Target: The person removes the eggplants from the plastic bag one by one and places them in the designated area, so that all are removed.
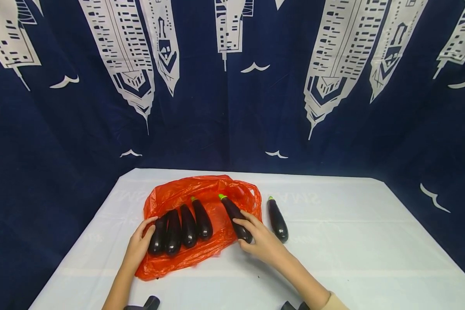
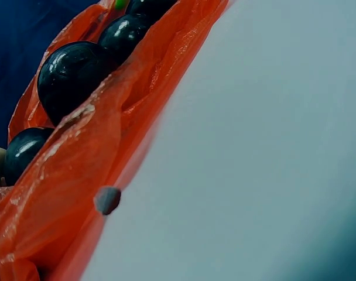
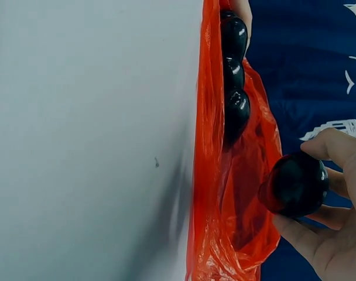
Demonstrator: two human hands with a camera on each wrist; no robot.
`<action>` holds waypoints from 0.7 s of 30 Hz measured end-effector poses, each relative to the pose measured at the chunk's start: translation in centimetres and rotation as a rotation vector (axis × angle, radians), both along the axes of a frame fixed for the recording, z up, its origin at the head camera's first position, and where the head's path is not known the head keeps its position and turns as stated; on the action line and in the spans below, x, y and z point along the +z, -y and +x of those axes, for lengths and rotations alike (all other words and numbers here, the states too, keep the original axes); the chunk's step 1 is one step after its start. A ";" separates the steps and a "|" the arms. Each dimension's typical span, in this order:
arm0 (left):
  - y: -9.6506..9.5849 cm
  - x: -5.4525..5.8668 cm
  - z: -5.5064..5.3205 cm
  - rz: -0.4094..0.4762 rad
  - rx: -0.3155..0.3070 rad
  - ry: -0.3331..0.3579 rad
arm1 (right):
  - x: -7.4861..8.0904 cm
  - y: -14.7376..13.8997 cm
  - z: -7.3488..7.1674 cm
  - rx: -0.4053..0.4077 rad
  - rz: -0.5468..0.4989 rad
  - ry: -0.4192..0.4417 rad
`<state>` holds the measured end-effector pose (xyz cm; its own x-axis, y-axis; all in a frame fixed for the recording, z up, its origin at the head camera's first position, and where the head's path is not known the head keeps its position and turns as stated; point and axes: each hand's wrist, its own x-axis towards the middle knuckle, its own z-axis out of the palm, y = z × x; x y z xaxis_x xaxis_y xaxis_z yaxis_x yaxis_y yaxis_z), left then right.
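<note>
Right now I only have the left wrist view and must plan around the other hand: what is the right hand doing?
Observer: The right hand grips an eggplant over the right part of the red bag.
Operator: Which way does its stem end point?
Observer: Its green tip points away from the person.
Operator: Any eggplants off the bag?
Observer: Yes, another eggplant lies on the white table, just right of the bag.

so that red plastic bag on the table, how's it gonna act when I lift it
The bag will probably flop and crumple, since its film looks thin and wrinkled. The four eggplants lying on it may weigh it down, and might roll, being rounded.
</note>
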<state>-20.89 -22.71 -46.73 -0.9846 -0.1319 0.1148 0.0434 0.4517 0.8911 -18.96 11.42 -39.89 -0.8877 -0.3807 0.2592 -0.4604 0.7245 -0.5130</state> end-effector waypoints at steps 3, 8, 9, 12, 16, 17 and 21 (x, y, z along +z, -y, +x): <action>0.0 0.0 0.0 -0.004 -0.002 -0.004 | 0.0 -0.4 0.4 -0.018 0.009 -0.020; 0.1 -0.1 0.0 -0.009 -0.003 -0.005 | 0.1 -1.1 1.0 -0.049 0.014 -0.048; 0.0 -0.1 0.0 -0.009 -0.003 -0.007 | 0.1 -1.2 1.1 -0.055 0.011 -0.048; 0.0 -0.1 -0.1 -0.007 -0.001 -0.009 | 0.2 -1.7 1.4 -0.078 0.005 -0.029; 0.0 -0.1 -0.1 0.000 -0.002 0.002 | 0.3 -2.3 1.8 -0.100 0.008 -0.001; 0.0 -0.1 -0.1 0.002 -0.002 0.006 | 0.3 -2.4 1.9 -0.105 0.011 0.000; 0.0 -0.1 -0.1 0.005 -0.002 0.009 | 0.4 -3.1 2.3 -0.121 0.016 -0.014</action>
